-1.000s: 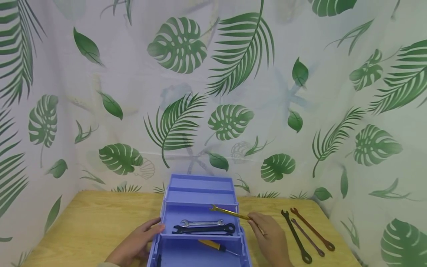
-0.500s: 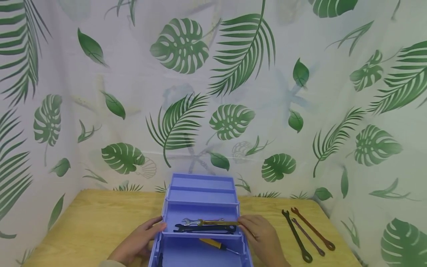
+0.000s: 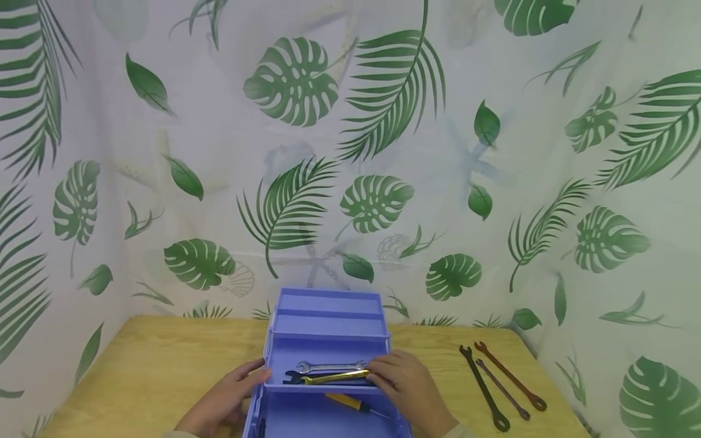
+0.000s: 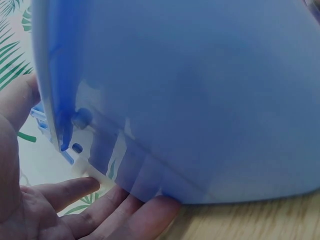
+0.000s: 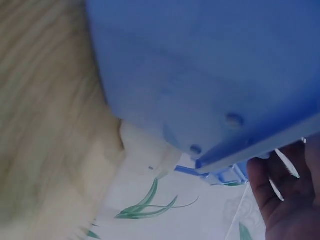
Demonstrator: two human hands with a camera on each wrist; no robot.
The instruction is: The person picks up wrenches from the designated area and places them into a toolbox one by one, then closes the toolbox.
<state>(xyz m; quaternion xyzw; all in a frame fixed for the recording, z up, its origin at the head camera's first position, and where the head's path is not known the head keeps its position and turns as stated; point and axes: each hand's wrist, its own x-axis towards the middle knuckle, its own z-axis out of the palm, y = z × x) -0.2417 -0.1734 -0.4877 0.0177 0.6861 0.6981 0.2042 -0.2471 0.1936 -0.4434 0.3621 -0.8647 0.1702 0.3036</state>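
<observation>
My right hand (image 3: 408,386) pinches the right end of a gold wrench (image 3: 336,378), low in the toolbox's raised tray. There the gold wrench overlaps a black wrench (image 3: 292,377), with a silver wrench (image 3: 328,367) just behind. My fingers hide the gold wrench's right end. At the left side, my left hand (image 3: 232,392) touches the tray rim with its thumb, while its other fingers (image 4: 110,207) lie fairly straight against the blue toolbox's outer wall (image 4: 200,125). In the right wrist view, the right hand (image 5: 290,195) shows beyond the tray edge, the wrenches hidden.
Below the tray, the toolbox's lower compartment (image 3: 312,420) holds a yellow-handled screwdriver (image 3: 347,401). On the wooden table (image 3: 181,353), to the right, lie a black wrench (image 3: 484,389), a small brownish wrench (image 3: 504,390) and a reddish-brown wrench (image 3: 512,377). A leaf-patterned cloth (image 3: 328,146) hangs behind.
My right hand has moved left and down, bringing the gold wrench from above the tray down among the other wrenches. The left hand stays at the toolbox's left side.
</observation>
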